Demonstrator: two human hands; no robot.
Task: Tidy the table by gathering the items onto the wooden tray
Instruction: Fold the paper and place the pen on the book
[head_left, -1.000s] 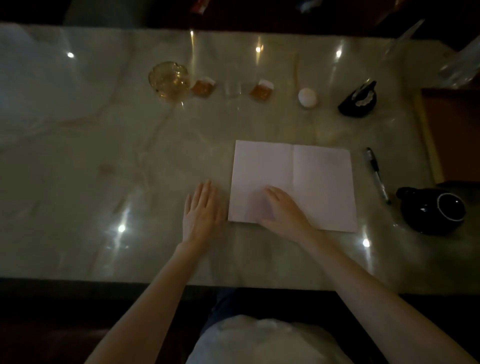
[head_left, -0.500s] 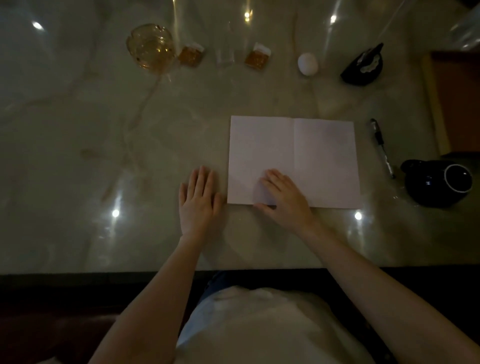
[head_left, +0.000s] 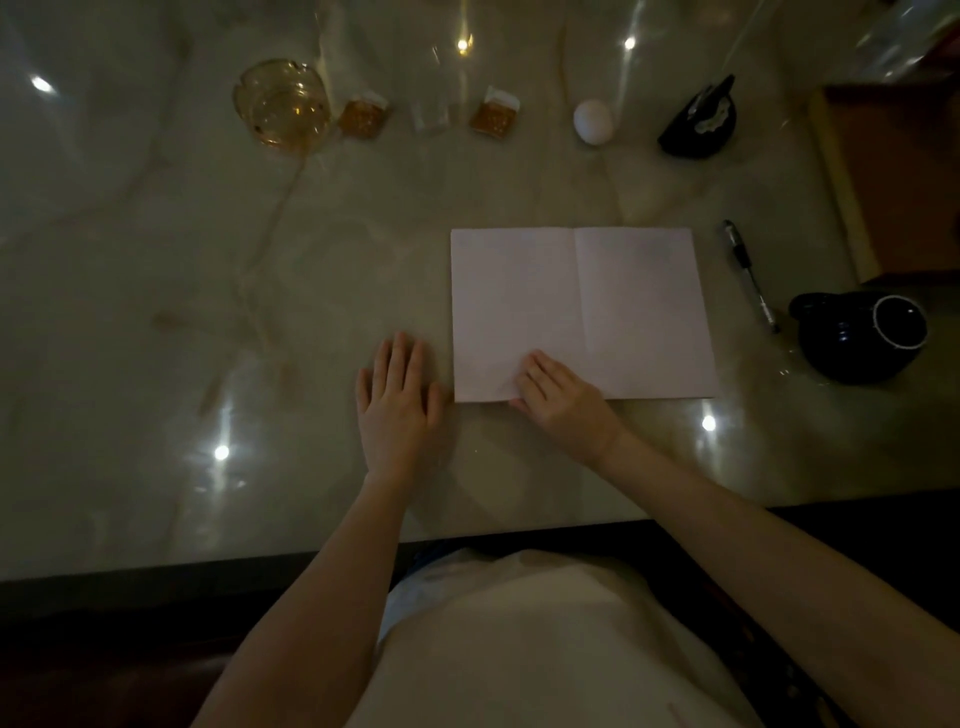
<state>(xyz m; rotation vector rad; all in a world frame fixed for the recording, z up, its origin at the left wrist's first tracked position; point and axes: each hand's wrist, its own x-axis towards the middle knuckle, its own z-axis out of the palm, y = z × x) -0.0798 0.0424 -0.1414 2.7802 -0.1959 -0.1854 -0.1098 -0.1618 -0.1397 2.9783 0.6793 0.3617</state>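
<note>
A creased white paper sheet (head_left: 613, 301) lies flat in the middle of the marble table (head_left: 156, 312). My right hand (head_left: 563, 402) rests on the sheet's near left corner, fingers curled on the paper. My left hand (head_left: 397, 405) lies flat and open on the table just left of the sheet, holding nothing. The wooden tray (head_left: 893, 176) sits at the far right edge. A pen (head_left: 750, 275) lies between sheet and tray. A dark teapot (head_left: 862, 335) stands right of the sheet.
Along the far side stand an amber glass ashtray (head_left: 283, 106), two small amber packets (head_left: 363, 115) (head_left: 496, 115), a clear small glass (head_left: 431, 111), a white egg (head_left: 593, 121) and a black holder (head_left: 698, 122). The table's dark front edge (head_left: 208, 566) runs close to my body.
The camera has tilted down and closer, so the table items sit higher in view. Both hands have stayed where they were, the right one on the paper's corner.
</note>
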